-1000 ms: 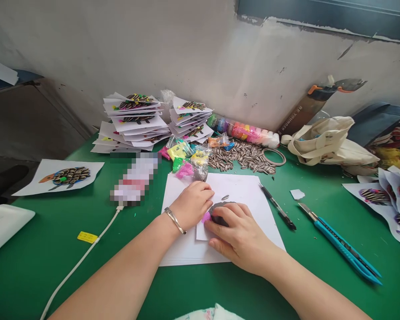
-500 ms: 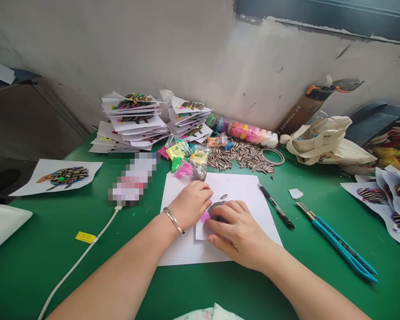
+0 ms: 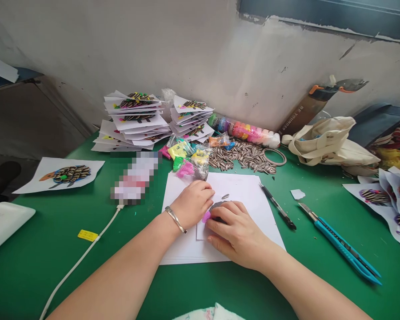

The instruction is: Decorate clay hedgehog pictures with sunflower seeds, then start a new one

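White paper sheets (image 3: 183,251) lie on the green table, with a smaller white card (image 3: 201,232) on top. On the card are a pink clay piece (image 3: 206,216) and a dark grey shape (image 3: 216,205), largely covered by my right hand (image 3: 236,229). The fingers of that hand are bent and spread over the shape; nothing gripped shows in them. My left hand (image 3: 192,204) rests at the card's left edge, its fingers curled together beside the pink piece, their tips partly hidden. A single sunflower seed (image 3: 225,196) lies just above the dark shape.
Behind are bagged clay (image 3: 178,151), a seed pile (image 3: 243,155), a tape ring (image 3: 283,153) and stacked seed pictures (image 3: 136,129). A pen (image 3: 278,206) and a blue cutter (image 3: 343,244) lie right. A cable (image 3: 83,258) runs along the left.
The whole view has shifted slightly. Both hands stay at nearly the same places on the card, and the pink piece looks a little more rounded.
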`<control>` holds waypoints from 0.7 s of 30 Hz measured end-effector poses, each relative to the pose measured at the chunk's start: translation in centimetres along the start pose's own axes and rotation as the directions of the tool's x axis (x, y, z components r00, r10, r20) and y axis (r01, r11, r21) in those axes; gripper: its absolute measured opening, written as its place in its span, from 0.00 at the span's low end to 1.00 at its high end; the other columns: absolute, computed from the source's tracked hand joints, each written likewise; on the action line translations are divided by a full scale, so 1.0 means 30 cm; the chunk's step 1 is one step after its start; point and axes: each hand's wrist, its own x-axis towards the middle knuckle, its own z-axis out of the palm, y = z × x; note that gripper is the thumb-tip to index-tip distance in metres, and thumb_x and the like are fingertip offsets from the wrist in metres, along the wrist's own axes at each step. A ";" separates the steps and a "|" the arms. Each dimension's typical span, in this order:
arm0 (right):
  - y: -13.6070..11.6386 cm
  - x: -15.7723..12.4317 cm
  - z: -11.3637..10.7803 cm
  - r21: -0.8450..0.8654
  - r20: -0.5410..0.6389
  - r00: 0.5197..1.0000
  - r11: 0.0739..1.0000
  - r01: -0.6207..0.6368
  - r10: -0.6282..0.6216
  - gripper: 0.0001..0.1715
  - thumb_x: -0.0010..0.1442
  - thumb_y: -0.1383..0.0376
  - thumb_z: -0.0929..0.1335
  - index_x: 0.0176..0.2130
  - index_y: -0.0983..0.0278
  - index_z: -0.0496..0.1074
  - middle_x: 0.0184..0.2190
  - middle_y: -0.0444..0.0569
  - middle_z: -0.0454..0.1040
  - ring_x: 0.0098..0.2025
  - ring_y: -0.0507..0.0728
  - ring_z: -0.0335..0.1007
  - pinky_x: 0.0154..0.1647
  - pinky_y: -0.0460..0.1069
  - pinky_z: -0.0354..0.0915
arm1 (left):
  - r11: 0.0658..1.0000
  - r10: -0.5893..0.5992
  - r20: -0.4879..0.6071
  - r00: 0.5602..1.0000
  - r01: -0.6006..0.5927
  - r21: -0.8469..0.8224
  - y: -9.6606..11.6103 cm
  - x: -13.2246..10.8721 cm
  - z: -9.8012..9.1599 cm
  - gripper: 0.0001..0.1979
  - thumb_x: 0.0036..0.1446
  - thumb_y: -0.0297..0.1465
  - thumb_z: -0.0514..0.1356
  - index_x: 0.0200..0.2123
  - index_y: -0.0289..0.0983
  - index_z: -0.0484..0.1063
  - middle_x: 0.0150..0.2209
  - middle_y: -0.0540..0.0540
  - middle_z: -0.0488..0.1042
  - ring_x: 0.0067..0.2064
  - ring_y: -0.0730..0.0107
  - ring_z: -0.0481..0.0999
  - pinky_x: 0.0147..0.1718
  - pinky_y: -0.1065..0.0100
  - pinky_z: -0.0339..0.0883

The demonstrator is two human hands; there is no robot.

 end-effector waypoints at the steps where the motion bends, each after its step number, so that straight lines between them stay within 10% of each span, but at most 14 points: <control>1: 0.000 0.001 0.001 0.003 0.003 1.000 1.000 -0.002 0.002 0.11 0.60 0.62 0.63 0.41 0.60 0.71 0.37 0.50 0.68 0.41 0.57 0.59 0.43 0.54 0.54 | 1.000 -0.001 0.002 1.000 0.001 0.003 0.000 0.000 0.000 0.09 0.57 0.24 0.53 0.38 0.36 0.72 0.40 0.43 0.70 0.44 0.63 0.68 0.47 0.61 0.63; 21: -0.003 0.006 0.006 0.015 0.008 1.000 1.000 0.010 -0.010 0.12 0.61 0.62 0.62 0.42 0.61 0.71 0.37 0.50 0.68 0.41 0.58 0.59 0.44 0.55 0.54 | 1.000 -0.004 0.023 1.000 0.004 0.024 0.004 0.002 -0.004 0.09 0.57 0.24 0.53 0.38 0.35 0.72 0.40 0.43 0.70 0.44 0.63 0.67 0.47 0.62 0.63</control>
